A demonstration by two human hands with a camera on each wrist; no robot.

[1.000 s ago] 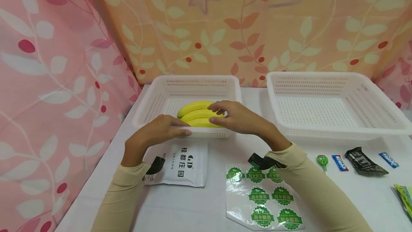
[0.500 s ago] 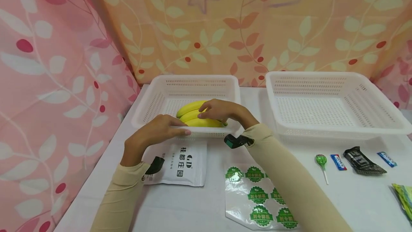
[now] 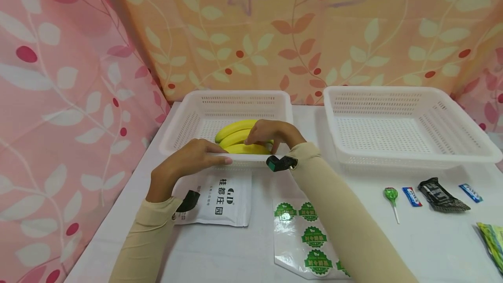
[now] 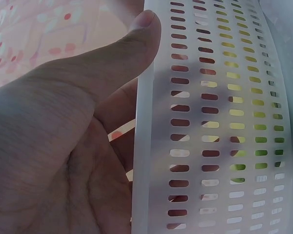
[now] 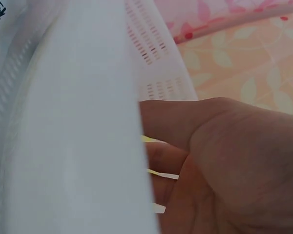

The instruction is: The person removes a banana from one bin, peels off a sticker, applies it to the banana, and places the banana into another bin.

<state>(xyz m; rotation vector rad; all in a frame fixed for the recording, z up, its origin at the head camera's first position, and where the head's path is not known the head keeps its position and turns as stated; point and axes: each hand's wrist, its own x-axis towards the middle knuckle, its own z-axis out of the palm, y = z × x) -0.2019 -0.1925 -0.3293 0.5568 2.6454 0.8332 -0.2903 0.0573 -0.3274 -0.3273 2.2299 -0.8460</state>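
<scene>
The right hand (image 3: 271, 133) reaches over the near wall of the white perforated plastic basket (image 3: 204, 104) and curls its fingers round the bunch of yellow bananas (image 3: 232, 132) lying inside, gripping it from above. In the right wrist view the hand (image 5: 224, 165) sits behind the basket's pale wall (image 5: 78, 122), with slivers of yellow showing between the fingers.

The left hand (image 3: 188, 160) rests on the near rim of the same basket, fingers stretched along the top edge; the left wrist view shows the thumb (image 4: 112, 58) lying straight against the slotted wall (image 4: 219, 122), through which the yellow fruit shows. It presses the rim rather than clasping it.

This basket stands toward the far left of the white counter (image 3: 220, 252), its back against the leaf-patterned curtain (image 3: 314, 25). A second white perforated basket (image 3: 408, 99) stands beside it at the far right.

Near the front of the counter, under the left wrist, lies a white pouch with printed characters (image 3: 224, 195). Just right of it, partly under the right sleeve, is a clear sheet of round green stickers (image 3: 310, 235). Along the right side lie a green lollipop (image 3: 391, 195), a small blue-and-white sweet wrapper (image 3: 411, 195), a black foil packet (image 3: 440, 194), another blue wrapper (image 3: 470, 192) and, at the right edge, a green-and-yellow packet (image 3: 493, 239).
</scene>
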